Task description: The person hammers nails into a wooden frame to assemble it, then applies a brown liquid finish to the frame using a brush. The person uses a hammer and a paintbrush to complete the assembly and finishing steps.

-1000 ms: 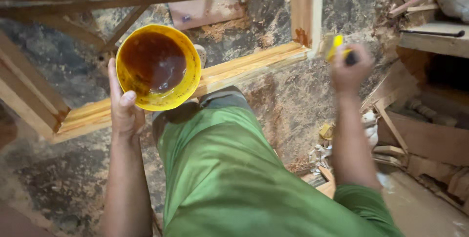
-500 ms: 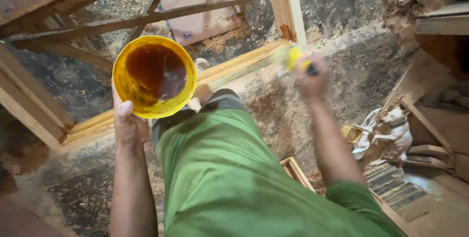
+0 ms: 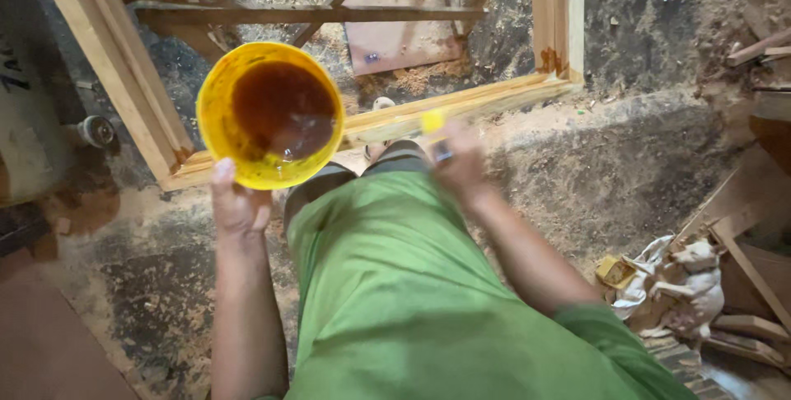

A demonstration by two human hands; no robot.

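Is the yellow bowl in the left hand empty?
No, the yellow bowl held by the left hand contains a dark brown liquid that covers most of its inside.

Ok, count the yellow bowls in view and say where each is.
1. The yellow bowl, holding dark brown liquid, is in the left hand, raised over the wooden frame. Others may be hidden among the scrap at right.

A round yellow bowl (image 3: 270, 116) holding dark brown liquid is held upright from below at its near rim. A blurred yellow-handled brush (image 3: 437, 130) is gripped just beside it.
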